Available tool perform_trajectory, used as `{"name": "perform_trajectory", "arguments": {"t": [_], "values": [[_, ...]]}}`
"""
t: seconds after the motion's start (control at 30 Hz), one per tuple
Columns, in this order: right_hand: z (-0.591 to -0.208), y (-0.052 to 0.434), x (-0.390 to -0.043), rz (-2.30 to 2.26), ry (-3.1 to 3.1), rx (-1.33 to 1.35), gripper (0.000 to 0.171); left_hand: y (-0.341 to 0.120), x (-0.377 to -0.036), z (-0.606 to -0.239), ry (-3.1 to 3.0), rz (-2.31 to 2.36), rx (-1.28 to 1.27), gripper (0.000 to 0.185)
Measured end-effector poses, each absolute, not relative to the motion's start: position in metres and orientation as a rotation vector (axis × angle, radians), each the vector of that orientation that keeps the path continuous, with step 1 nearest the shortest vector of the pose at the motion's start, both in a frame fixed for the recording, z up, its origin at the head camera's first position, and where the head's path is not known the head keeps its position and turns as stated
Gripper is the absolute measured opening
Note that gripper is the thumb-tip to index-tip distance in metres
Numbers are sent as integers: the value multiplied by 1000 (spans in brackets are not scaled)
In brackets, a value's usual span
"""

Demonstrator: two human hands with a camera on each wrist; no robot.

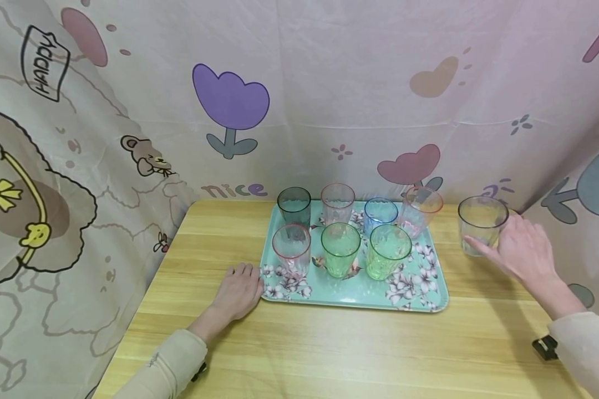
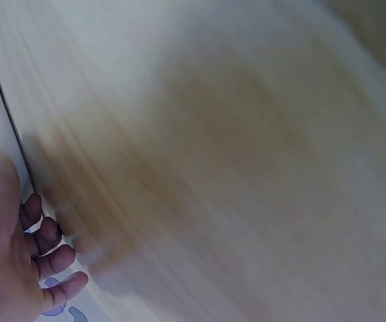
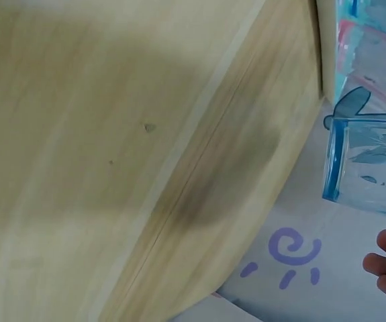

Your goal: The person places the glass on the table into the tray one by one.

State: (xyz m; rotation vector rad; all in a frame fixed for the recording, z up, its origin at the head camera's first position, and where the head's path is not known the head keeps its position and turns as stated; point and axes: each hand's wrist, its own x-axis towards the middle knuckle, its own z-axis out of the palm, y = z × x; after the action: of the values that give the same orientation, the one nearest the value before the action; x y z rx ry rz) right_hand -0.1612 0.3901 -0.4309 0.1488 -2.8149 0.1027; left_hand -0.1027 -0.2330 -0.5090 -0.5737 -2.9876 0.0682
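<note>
In the head view my right hand (image 1: 526, 249) holds a clear glass (image 1: 481, 227) with a dark rim, right of the tray. The thumb lies across its front. The right wrist view shows the same glass (image 3: 367, 168) from below, its thick base blue-tinted and apart from the tabletop; fingertips (image 3: 384, 261) show beside it, and the thumb is out of view. On the table, my left hand (image 1: 238, 291) rests with loosely bent fingers at the left edge of the mint-green floral tray (image 1: 349, 297). Its fingers (image 2: 55, 261) grip nothing in the left wrist view.
Several glasses stand on the tray: a dark grey one (image 1: 294, 208), a blue one (image 1: 381, 216), green ones such as the middle one (image 1: 340, 249), and pink-rimmed ones such as the front left one (image 1: 292, 246). A printed cloth (image 1: 309, 100) hangs behind the wooden table (image 1: 329, 349).
</note>
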Motion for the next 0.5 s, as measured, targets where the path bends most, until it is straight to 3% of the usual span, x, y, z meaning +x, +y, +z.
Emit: {"name": "perform_trajectory", "arguments": {"t": [0.5], "values": [[-444,372,-144,280,-2819,106,94,-233,-103,-510,-2986,92,-569,25]]}}
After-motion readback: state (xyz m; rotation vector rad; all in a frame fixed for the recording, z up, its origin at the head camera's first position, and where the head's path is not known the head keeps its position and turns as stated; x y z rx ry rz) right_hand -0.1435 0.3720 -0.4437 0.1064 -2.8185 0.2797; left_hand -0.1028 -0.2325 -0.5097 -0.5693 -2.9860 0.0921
